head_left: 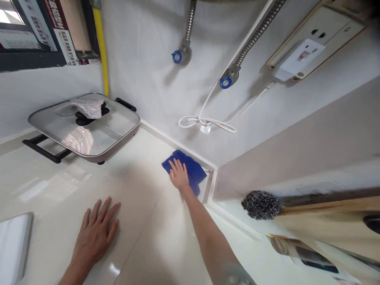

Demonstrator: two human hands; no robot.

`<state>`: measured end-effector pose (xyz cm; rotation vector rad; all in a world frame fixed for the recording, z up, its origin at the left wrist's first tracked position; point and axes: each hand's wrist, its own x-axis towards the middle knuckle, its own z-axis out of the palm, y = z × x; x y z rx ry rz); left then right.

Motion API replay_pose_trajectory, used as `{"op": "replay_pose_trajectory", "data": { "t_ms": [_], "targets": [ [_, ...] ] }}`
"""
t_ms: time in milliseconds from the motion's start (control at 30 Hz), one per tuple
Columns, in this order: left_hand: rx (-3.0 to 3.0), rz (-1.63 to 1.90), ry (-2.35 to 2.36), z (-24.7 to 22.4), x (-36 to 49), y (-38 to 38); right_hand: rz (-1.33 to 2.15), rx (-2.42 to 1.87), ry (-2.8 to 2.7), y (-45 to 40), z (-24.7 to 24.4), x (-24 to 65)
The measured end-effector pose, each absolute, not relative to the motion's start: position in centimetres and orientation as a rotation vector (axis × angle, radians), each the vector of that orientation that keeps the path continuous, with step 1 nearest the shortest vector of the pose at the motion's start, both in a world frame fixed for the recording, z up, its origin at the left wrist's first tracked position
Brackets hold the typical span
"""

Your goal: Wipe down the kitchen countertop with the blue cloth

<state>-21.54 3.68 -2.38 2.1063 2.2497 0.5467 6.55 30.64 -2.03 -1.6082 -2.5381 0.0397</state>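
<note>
Logging from the head camera, view tilted. Largest surface: a glossy cream table [53, 190], meeting a white wall [142, 91] along a raised strip. All positions below are taken from the blue cloth [194, 172], which lies crumpled on the table in the corner, against the strip.

Well left of the cloth: a square electric pan [97, 155] with black handles, covered by a glass lid [115, 126]. A mesh scouring pad [88, 107] sits on the lid, beside its black knob. Farther left of the cloth, a yellow pipe [102, 47] runs up the wall.

Above the cloth on the wall: two braided steel hoses [258, 35], each ending in a blue valve [225, 82]. Nearer the cloth hangs a loop of white cable [208, 124]. Up and to the right, a white socket panel [299, 59].

Right of the cloth, blurred: a steel-wool scrubber [261, 204].

Hands: right hand [179, 176] pressed flat on the cloth, fingers spread; the grip is fully open, pushing down without closing on it. Left hand [94, 237] lies flat on the table, well apart from the cloth, fingers spread; its grip is open and holds nothing.
</note>
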Motion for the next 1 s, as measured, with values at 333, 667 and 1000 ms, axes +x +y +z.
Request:
{"op": "replay_pose_trajectory", "data": {
  "t_ms": [333,667,1000],
  "targets": [
    [2.108,0.503,2.240,-1.6,-21.4,4.3,0.147,-1.504,-2.636,17.5,-0.4,7.6],
    [2.142,0.648,2.182,-1.3,-21.1,4.3,0.367,-1.383,-2.636,2.8,1.2,13.7],
    [2.107,0.352,2.202,-0.8,-21.1,4.4,-0.054,-1.854,-2.333,-7.3,-2.6,29.9]
  ]
}}
